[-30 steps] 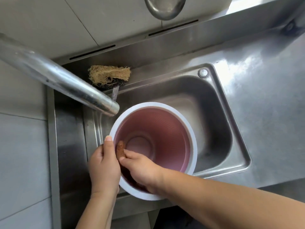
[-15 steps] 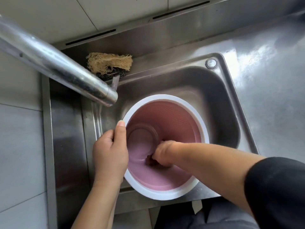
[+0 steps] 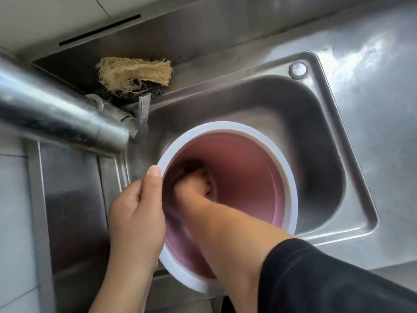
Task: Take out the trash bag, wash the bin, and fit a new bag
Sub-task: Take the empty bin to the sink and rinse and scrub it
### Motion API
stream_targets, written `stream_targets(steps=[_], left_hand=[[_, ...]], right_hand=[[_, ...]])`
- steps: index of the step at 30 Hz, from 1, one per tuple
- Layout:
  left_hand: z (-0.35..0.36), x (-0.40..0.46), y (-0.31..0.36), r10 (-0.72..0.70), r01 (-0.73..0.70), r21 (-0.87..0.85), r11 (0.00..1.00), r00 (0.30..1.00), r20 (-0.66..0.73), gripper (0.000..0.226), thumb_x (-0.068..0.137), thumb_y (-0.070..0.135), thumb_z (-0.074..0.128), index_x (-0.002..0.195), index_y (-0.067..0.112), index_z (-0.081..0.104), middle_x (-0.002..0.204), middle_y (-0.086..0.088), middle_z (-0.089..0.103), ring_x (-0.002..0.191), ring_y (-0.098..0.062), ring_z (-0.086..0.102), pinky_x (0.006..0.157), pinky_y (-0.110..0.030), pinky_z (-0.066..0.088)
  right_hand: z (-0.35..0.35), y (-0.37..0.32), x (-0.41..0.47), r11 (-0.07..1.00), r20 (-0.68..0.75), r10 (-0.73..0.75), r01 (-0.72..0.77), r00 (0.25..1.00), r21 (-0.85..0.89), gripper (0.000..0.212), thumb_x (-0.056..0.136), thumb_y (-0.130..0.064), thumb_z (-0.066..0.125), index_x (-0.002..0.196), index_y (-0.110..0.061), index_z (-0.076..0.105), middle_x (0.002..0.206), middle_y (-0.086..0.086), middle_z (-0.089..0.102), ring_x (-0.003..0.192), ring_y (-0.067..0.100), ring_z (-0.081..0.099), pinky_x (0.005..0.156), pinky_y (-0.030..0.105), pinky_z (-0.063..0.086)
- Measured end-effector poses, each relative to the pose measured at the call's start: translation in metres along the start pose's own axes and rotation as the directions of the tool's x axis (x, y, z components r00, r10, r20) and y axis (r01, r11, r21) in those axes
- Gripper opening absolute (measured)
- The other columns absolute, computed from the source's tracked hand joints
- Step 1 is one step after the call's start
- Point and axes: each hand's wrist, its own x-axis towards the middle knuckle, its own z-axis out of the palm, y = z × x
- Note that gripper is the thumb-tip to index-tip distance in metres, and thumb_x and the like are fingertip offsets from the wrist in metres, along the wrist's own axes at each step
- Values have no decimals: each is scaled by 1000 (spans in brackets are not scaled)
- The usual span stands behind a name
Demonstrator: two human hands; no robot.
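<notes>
Your right hand [image 3: 195, 184] has plunged from the rim to the bin [image 3: 279, 159] bottom, grip unclear, while your left hand [image 3: 137, 213] clasps the rim, so scrubbing continues.

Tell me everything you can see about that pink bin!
The bin is round, plastic-looking, pink and ribbed inside, with a wide white rim. It sits tilted in the steel sink, its mouth facing the camera, no bag inside. The left hand grips its rim, thumb on top. The right hand reaches deep inside, fingers curled, blurred.
</notes>
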Motion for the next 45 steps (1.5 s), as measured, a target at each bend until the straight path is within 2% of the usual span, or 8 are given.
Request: stream_targets(steps=[8,17,27,30,33,36,38,45], left_hand=[[-5,6,-5,-61,61,-43,997,998,12,58,82,71,49,75,17,69,58,3,65,54,-10,60,58,-37,52],[-5,3,2,-8,8,0,1000,1000,-13,66,86,69,44,68,6,56,68,-18,56,56,-17,52,57,-38,46],[2,5,20,138,-142,69,988,989,60,52,96,53,50,52,26,44,46,14,46,47,-5,42,49,-31,29],[8,-2,23,193,-200,70,977,976,103,59,94,55,50,52,16,34,46,10,43,47,-8,39,46,-27,30],[9,-6,23,235,-245,60,968,963,133,63,95,54,51,54,12,30,46,5,36,47,-13,35,45,-23,30],[2,-3,20,241,-251,82,964,963,122,60,95,51,52,54,14,28,45,6,35,46,-13,35,44,-20,31],[-1,-1,20,250,-263,93,960,959,130,59,94,51,51,54,14,27,45,6,35,46,-11,34,44,-19,31],[0,0,15,233,-241,71,968,966,110,61,97,49,52,54,14,28,46,6,36,47,-13,32,47,-32,26]], right_hand=[[18,4,-19,942,246,-261,302,933,-146,75,95,-34,43,157,-21,3,164,4,1,149,38,-2,121,51,2],[-36,42,-35,642,680,-243,640,691,-421,42,96,-18,44,138,-14,50,135,16,57,120,32,57,94,27,41],[-62,32,-23,-431,811,-350,688,468,-583,39,101,-23,38,128,-11,63,132,5,62,124,32,51,96,40,44],[-89,6,-38,-267,755,-568,794,328,-546,42,100,-25,44,138,-8,51,135,7,57,125,14,48,107,27,35],[-136,-28,-73,14,700,-537,835,470,-550,38,102,-1,38,135,16,38,132,22,53,83,20,45,51,-2,34],[-130,-7,-32,-180,681,-574,741,454,-646,44,104,-7,31,142,14,28,131,6,46,101,19,47,73,-7,38],[-94,24,11,-354,685,-601,632,411,-689,50,104,-18,30,150,0,25,156,10,33,135,26,42,118,30,25],[-50,69,25,24,448,-488,525,749,-851,63,97,-17,37,154,-1,13,156,25,27,139,41,33,116,51,25]])
